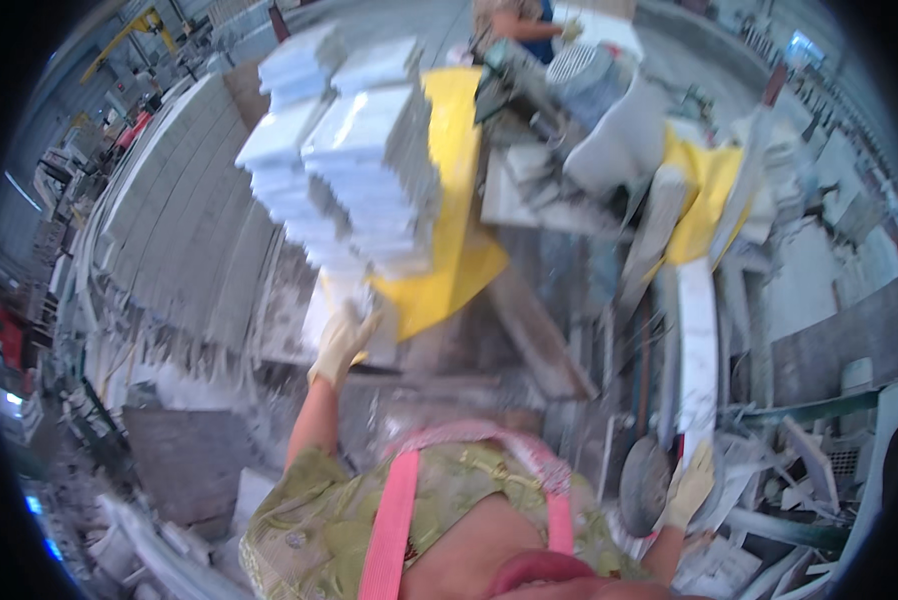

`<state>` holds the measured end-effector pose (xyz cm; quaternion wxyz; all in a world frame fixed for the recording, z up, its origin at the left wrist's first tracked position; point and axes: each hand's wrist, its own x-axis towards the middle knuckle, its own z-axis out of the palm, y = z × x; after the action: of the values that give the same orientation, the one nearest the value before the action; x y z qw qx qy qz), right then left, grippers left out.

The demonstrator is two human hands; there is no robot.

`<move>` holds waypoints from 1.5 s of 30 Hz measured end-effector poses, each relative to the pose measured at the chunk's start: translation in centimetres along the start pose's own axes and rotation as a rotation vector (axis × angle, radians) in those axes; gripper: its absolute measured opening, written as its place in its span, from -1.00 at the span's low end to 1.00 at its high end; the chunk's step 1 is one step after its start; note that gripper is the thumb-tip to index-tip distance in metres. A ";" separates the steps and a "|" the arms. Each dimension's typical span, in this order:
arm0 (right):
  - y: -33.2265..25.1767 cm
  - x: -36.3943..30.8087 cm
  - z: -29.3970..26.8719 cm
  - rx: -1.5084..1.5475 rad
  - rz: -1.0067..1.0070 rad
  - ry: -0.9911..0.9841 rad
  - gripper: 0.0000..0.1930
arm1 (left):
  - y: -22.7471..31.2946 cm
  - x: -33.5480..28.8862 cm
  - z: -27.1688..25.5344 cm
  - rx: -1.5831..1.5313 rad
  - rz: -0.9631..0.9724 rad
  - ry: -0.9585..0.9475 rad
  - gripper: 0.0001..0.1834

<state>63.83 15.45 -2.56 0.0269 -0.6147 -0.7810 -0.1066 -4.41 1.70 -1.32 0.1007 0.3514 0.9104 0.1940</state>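
My left hand [344,342], in a pale glove, reaches the near foot of a tall stack of white stone tiles [364,150]. Its thumb and fingers are spread beside a pale piece at the base; blur hides whether they touch it. Yellow sheeting [449,270] lies under and beside the stack. At the lower right, my right hand [691,485], also gloved, is closed at the near end of a long white stone strip [698,340]. The strip's far end meets a yellow-covered support [704,190]. A grey round disc [646,487] stands just left of that hand.
A machine with a rounded grey housing [579,75] stands beyond the tile stack. Long grey slabs [184,190] lean at the left. Broken stone pieces [809,465] crowd the lower right. Another person [524,25] works at the far side. A wooden beam [539,330] slants between my hands.
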 end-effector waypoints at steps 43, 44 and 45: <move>-37.9 9.9 -7.0 1.835 -0.011 -0.333 -0.72 | -1.1 0.3 1.6 0.000 0.217 0.130 -0.32; -41.3 9.8 -7.5 1.941 -0.098 -0.401 -0.71 | -1.0 0.5 1.7 -0.014 0.242 0.131 -0.31; -44.8 9.4 -8.0 2.026 0.007 -0.452 -0.70 | -0.9 0.8 1.5 -0.041 0.195 0.067 -0.29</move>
<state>17.53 12.94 0.94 0.3841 -0.3121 -0.4895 0.7179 -4.99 2.05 -3.13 0.0578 0.4297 0.8705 0.2330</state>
